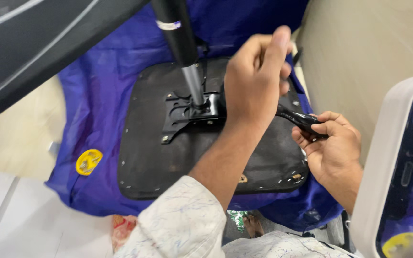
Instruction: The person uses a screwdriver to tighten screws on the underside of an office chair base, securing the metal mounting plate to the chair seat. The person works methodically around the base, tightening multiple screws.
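A black glossy lever handle (298, 118) juts from the right side of the black metal mounting plate (187, 114), which is bolted to the dark underside of an upturned chair seat (158, 162). The right hand (333, 145) is closed around that handle. The left hand (254, 79) is curled over the plate's right edge; what it grips is hidden. A gas-lift cylinder (187, 57) rises from the plate. The seat rests inside a blue plastic cover (92, 95) bearing a yellow round sticker (89, 161).
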